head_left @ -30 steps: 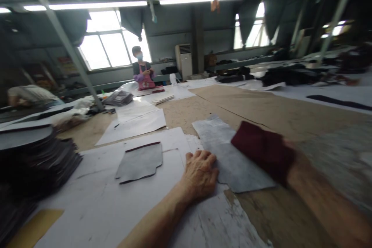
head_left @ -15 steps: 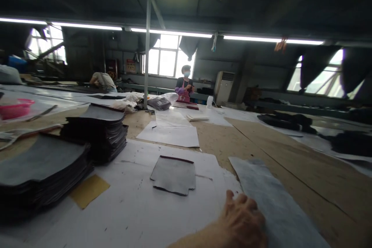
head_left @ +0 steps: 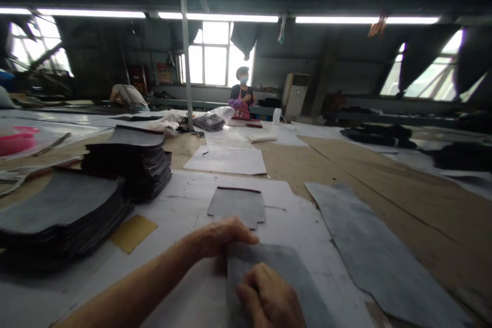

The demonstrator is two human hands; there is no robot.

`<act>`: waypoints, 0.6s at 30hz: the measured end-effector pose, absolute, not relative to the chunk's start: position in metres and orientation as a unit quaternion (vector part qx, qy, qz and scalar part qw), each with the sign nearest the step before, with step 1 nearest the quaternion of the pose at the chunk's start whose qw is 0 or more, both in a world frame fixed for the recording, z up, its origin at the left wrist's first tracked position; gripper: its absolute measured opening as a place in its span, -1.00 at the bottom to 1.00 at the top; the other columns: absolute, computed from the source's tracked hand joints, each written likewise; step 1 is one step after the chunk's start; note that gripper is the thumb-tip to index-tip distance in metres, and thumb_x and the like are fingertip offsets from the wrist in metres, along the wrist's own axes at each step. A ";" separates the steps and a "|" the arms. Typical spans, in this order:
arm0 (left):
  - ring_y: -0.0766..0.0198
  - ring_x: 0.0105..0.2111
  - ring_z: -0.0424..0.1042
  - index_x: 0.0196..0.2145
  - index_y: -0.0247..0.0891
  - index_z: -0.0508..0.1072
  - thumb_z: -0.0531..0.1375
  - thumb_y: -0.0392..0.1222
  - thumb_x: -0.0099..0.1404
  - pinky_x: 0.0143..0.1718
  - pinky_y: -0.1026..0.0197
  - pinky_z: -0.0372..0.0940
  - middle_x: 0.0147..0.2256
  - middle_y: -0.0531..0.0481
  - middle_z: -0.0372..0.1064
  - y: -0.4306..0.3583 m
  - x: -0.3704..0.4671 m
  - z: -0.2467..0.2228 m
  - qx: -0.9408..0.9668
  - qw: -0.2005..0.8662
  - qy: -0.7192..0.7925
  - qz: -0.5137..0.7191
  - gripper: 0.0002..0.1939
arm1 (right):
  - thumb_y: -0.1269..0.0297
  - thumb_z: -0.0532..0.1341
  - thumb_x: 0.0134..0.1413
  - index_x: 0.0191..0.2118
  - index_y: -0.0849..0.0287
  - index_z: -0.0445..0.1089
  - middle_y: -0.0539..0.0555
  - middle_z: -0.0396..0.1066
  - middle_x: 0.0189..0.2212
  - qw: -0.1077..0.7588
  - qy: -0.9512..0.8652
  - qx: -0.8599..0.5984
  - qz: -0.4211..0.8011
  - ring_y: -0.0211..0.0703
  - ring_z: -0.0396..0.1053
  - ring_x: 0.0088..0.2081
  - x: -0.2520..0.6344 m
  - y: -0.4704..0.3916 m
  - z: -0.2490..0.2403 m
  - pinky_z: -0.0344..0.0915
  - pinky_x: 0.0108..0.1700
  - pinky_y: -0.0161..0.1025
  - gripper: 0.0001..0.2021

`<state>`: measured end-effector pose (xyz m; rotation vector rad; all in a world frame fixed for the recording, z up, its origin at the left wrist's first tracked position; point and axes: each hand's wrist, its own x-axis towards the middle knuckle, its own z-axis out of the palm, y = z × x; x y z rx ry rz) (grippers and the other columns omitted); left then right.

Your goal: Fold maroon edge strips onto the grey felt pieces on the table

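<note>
A: Light?
B: Bright tube lamps in a line overhead, room dim above them. Middle window glaring white, dark curtain bunched at its upper right.
A: Other windows?
B: Left window and right window, both bright.
A: Walls?
B: Back wall grey, shadowed. Pale upright cabinet near it; low bench beneath the middle window.
A: Nearer?
B: Slim pole, upright. Broad brown tabletop. Floor hidden.

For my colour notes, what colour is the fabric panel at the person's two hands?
The fabric panel shows a grey face, in the head view.
</note>
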<state>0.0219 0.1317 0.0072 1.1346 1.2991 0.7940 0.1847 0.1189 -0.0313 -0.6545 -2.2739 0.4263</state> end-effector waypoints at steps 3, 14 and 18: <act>0.30 -0.54 0.29 -0.37 -0.38 0.49 0.24 -0.14 -0.17 -0.51 0.30 0.17 -0.51 0.01 0.36 0.114 0.005 0.004 0.517 0.564 0.575 0.290 -0.65 | 0.51 0.05 -0.06 -0.53 0.18 0.25 0.00 0.30 -0.58 0.311 -0.915 -0.161 0.200 -0.23 0.28 -0.50 0.173 0.103 -0.036 0.17 -0.46 -0.32 -0.86; 0.27 -0.38 0.36 -0.32 -0.24 0.50 0.07 -0.42 -0.09 -0.39 0.30 0.18 -0.40 0.06 0.43 0.112 0.017 0.007 0.663 0.328 0.628 0.242 -0.64 | 0.48 0.29 -0.15 -0.09 0.26 0.38 0.15 0.39 -0.17 0.115 -0.947 -0.278 0.109 -0.02 0.27 -0.09 0.216 0.202 0.019 0.23 -0.06 -0.12 -0.61; 0.29 -0.39 0.37 -0.34 -0.21 0.49 0.05 -0.46 -0.10 -0.40 0.32 0.21 -0.41 0.08 0.42 0.110 0.000 0.012 0.698 0.309 0.614 0.200 -0.63 | 0.41 0.29 -0.13 -0.25 0.21 0.45 0.10 0.41 -0.32 0.048 -0.955 -0.267 0.122 -0.07 0.33 -0.24 0.217 0.198 0.020 0.26 -0.19 -0.16 -0.78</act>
